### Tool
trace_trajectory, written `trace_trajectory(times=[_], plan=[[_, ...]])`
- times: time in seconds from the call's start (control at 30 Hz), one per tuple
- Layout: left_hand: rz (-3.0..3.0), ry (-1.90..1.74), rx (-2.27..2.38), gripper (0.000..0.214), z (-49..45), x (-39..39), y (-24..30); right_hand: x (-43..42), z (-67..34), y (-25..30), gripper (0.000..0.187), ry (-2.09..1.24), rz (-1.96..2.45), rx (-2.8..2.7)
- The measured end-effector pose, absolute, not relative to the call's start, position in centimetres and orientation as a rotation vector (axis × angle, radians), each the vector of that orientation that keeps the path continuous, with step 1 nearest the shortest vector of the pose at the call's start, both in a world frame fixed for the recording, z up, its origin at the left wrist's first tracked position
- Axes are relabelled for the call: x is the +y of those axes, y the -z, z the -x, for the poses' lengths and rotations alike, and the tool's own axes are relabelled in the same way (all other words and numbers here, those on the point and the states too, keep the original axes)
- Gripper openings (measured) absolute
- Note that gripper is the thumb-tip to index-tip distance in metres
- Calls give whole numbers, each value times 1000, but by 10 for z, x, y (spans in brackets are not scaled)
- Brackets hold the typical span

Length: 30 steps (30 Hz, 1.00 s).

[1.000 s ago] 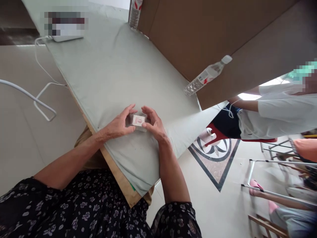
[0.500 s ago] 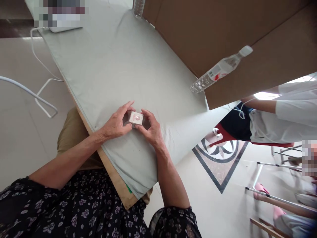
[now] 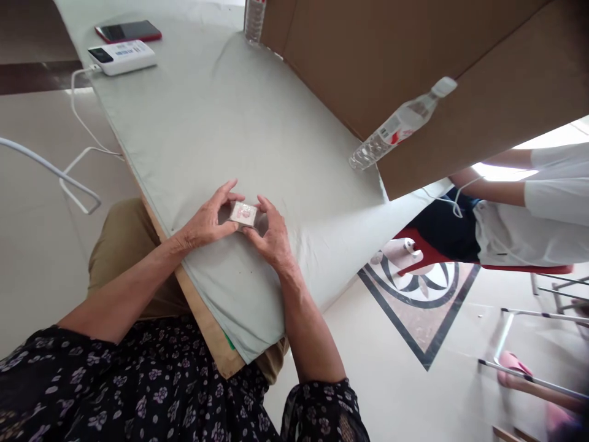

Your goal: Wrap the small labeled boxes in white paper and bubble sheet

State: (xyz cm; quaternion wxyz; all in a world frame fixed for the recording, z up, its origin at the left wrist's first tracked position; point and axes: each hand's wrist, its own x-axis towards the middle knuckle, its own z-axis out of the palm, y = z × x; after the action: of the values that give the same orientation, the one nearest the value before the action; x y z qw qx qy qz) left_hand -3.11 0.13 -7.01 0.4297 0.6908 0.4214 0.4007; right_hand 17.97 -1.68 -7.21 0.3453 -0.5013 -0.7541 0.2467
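Note:
Between my two hands is a small rectangular pack (image 3: 243, 213) with a white top and a reddish print, which looks like a deck of playing cards. It is low over the cloth-covered table, or resting on it; I cannot tell which. My left hand (image 3: 212, 218) grips its left end, with the thumb at the near edge and the fingers curved around the far side. At the right end, my right hand (image 3: 271, 236) holds it the same way, thumb near and fingers beyond. The pack's side faces are partly hidden by my fingers.
A plastic bottle (image 3: 400, 126) stands beside a large cardboard panel (image 3: 414, 55) on the right, with another bottle (image 3: 254, 23) farther back. A white power bank (image 3: 126, 58) with a cable and a phone (image 3: 131, 31) lie at the far left. A person in a white sleeve (image 3: 556, 178) sits beyond the panel.
The view has shifted slightly, so the phone and power bank show more fully. Both hands keep the same hold on the pack, with little visible change.

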Motion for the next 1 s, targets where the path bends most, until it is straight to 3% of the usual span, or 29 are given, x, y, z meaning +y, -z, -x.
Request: trace_trajectory(times=[1.0], plan=[[-1622,-1054,1027,80,24,-3,73,-18,-190,72,59,-749,1299,-1843]])
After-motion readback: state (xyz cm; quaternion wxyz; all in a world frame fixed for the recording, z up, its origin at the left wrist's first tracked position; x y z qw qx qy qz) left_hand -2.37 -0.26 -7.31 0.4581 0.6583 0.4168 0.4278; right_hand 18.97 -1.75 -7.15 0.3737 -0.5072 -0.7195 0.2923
